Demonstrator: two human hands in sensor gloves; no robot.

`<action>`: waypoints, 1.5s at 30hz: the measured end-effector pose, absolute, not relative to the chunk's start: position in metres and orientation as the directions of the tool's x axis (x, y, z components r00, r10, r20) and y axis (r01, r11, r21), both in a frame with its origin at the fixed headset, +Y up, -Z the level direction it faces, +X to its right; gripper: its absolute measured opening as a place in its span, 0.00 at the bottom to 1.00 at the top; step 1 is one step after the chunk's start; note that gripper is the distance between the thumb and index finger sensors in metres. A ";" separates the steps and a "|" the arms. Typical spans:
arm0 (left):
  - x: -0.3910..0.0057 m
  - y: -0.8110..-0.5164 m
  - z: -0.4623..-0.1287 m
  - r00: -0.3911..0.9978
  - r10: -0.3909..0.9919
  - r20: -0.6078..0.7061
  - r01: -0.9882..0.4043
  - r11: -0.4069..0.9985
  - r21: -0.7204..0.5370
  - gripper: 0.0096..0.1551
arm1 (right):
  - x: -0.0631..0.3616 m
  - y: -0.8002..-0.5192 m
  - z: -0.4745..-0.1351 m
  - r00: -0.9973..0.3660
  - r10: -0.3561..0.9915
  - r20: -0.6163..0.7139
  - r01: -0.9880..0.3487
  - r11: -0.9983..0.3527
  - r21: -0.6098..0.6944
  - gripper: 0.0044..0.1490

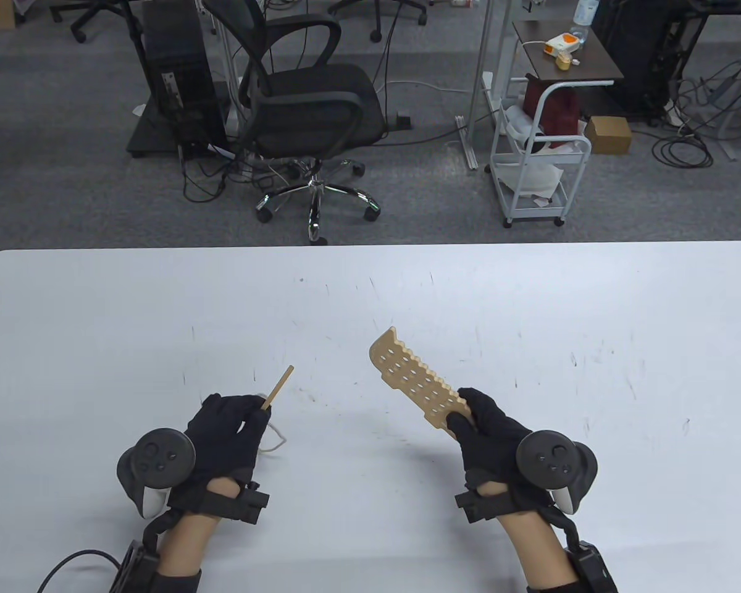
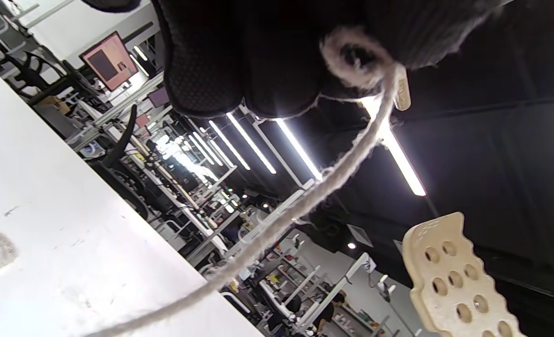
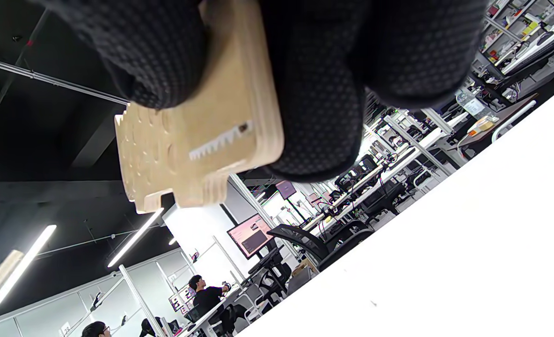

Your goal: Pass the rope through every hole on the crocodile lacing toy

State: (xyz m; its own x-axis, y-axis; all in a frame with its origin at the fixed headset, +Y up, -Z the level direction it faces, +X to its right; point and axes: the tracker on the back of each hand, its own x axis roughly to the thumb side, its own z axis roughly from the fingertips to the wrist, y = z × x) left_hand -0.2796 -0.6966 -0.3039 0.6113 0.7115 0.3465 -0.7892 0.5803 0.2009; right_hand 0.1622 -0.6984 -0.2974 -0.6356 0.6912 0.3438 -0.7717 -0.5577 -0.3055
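My right hand [image 1: 488, 429] grips one end of the wooden crocodile lacing board [image 1: 410, 374] and holds it above the table, its free end pointing up-left. The board has several holes and a toothed edge; it also shows in the right wrist view [image 3: 197, 140] and the left wrist view [image 2: 455, 281]. My left hand [image 1: 234, 426] pinches the wooden needle [image 1: 278, 386], which points up-right toward the board. The off-white rope [image 2: 305, 201] hangs from the needle's end down to the table [image 1: 370, 296] and lies in a loop [image 1: 276, 435] by my left hand. No rope shows in the holes.
An office chair [image 1: 309, 117] and a white trolley [image 1: 540, 154] stand on the floor beyond the table's far edge. A gap of bare table lies between my two hands.
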 end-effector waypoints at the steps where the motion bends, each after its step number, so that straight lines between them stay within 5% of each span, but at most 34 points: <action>1: -0.281 -0.696 -0.304 0.622 0.694 0.363 -0.780 0.589 0.211 0.25 | 0.162 -0.699 -0.297 -0.639 0.688 0.345 -0.769 -0.561 -0.306 0.30; 45: -0.244 -0.709 -0.295 0.702 0.592 0.397 -0.681 0.720 0.132 0.22 | 0.114 -0.707 -0.281 -0.648 0.613 0.452 -0.737 -0.655 -0.167 0.30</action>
State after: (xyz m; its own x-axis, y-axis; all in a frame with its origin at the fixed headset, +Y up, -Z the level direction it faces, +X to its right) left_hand -0.2441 -0.7091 -0.2953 0.7018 0.5917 0.3967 -0.6814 0.7199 0.1318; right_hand 0.1144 -0.7070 -0.2808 -0.6480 0.6127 0.4524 -0.7365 -0.6553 -0.1675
